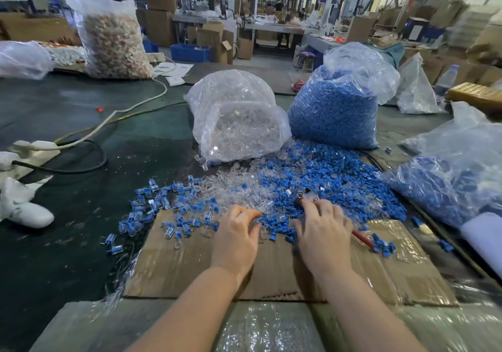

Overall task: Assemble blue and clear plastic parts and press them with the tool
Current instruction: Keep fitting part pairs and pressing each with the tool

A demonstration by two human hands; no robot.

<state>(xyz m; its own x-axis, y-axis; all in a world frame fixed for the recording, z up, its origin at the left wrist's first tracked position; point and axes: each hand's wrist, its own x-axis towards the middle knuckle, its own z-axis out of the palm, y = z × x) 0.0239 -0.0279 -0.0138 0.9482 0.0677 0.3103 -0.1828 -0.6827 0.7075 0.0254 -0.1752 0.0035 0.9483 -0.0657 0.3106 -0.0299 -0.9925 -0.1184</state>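
Observation:
A loose heap of blue parts (320,172) and clear parts (233,186) lies on the table in front of me, spilling onto a cardboard sheet (190,267). Joined blue-and-clear pieces (152,202) are scattered to the left. My left hand (236,237) is among the clear parts with curled fingertips; whether it pinches one is hidden. My right hand (323,232) grips a pliers-like tool (307,195): its metal head pokes out beyond the fingers and a red handle (362,239) sticks out to the right.
A bag of clear parts (236,115) and a bag of blue parts (336,99) stand behind the heap. Another bag with blue parts (456,177) lies at the right. Cables and a power strip (35,145) cross the dark table at left, near white gloves (24,207).

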